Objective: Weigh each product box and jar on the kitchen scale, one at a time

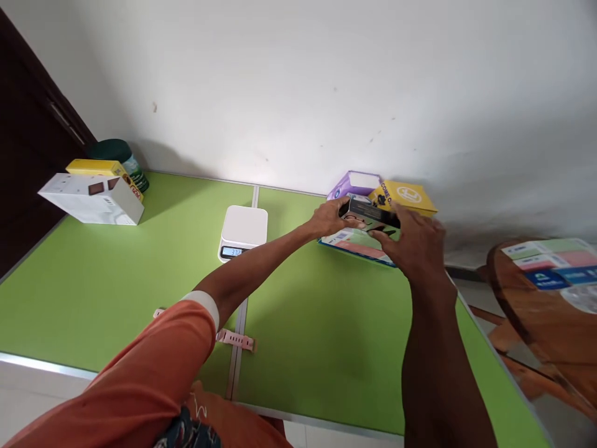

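Both hands grip a small dark box with a pale printed side, at the back right of the green table. My left hand closes on its left end, and my right hand on its right end. Beneath and behind it are a purple box, a yellow box and a blue-edged box with green and pink on it. Left of my forearm stands a white kitchen scale, its display lit and its plate bare. A pink watch strap lies nearer me, partly hidden by my sleeve.
A white box, another yellow box and a dark green tub stand at the table's back left. The wall rises behind. To the right, a round wooden stool or table bears printed packaging.
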Demonstrator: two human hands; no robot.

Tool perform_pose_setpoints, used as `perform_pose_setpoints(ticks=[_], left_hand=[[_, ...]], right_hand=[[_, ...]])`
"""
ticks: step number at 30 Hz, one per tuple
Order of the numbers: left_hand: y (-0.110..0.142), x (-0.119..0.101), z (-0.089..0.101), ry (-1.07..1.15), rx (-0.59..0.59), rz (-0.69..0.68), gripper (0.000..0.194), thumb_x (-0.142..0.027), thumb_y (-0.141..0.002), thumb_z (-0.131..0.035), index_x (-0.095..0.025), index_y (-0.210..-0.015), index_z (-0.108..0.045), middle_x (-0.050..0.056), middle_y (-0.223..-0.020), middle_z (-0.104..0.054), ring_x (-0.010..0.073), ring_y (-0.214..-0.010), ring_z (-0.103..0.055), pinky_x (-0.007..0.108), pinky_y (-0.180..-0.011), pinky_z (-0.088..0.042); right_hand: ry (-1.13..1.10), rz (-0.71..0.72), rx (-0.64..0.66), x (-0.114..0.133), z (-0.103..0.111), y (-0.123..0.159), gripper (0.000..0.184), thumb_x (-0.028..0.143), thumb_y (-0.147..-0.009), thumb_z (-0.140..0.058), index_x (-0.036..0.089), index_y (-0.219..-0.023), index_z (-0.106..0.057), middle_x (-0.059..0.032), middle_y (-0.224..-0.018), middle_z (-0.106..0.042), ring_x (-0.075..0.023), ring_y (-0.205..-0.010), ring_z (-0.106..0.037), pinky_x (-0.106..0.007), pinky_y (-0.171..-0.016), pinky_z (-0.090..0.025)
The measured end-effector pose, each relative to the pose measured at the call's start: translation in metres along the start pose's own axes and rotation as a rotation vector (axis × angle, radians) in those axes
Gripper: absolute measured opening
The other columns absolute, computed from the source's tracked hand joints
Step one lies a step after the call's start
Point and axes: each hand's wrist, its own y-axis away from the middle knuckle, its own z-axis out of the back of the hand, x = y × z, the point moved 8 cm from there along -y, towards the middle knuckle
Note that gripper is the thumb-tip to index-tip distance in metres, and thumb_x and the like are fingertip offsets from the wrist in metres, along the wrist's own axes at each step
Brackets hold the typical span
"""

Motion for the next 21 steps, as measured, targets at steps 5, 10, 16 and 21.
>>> perform_pose_setpoints(ticks=[5, 10, 16, 21], left_hand=[[0.036, -0.038, 0.046, -0.097, 0.017, -0.055, 0.089, -0.048, -0.071, -0.102, -0.019, -0.145, -0.064, 0.022, -0.151, -0.066, 0.0428, -0.147, -0.058, 0.060, -0.122, -0.047], [0.136, -0.071, 0.163, 0.009, -0.178, -0.167, 0.040, -0.060, -0.096, -0.078, -0.020, -0.100, -0.073, 0.009, -0.106, -0.077, 0.0216, -0.098, -0.072, 0.042, -0.097, -0.060], [0.253, -0.019, 0.259, -0.030, -0.612, 0.039, 0.046, -0.067, -0.099, -0.066, -0.021, -0.096, -0.069, 0.007, -0.096, -0.075, 0.0208, -0.094, -0.071, 0.038, -0.091, -0.060], [0.290, 0.029, 0.258, -0.009, -0.672, 0.133, 0.055, -0.071, -0.102, -0.056, -0.022, -0.123, -0.069, 0.014, -0.136, -0.075, 0.0299, -0.131, -0.070, 0.051, -0.118, -0.054]], right_hand=[[0.073, 0.055, 0.074, 0.018, 0.003, -0.019, 0.036, 0.050, -0.099, -0.064, 0.020, -0.115, -0.074, -0.0228, -0.116, -0.077, -0.0460, -0.116, -0.067, -0.058, -0.097, -0.052], [-0.002, 0.183, 0.001, 0.084, 0.017, -0.001, 0.039, 0.050, -0.102, -0.065, 0.019, -0.125, -0.071, -0.0214, -0.118, -0.074, -0.0436, -0.114, -0.066, -0.053, -0.095, -0.052], [-0.232, 0.397, 0.372, 0.218, -0.055, 0.036, 0.026, 0.038, -0.104, -0.066, 0.022, -0.124, -0.071, -0.0147, -0.116, -0.075, -0.0354, -0.106, -0.068, -0.046, -0.092, -0.056], [-0.218, 0.446, 0.445, 0.259, -0.085, 0.048, 0.023, 0.032, -0.104, -0.064, 0.022, -0.124, -0.070, -0.0154, -0.117, -0.075, -0.0367, -0.111, -0.066, -0.047, -0.095, -0.055]])
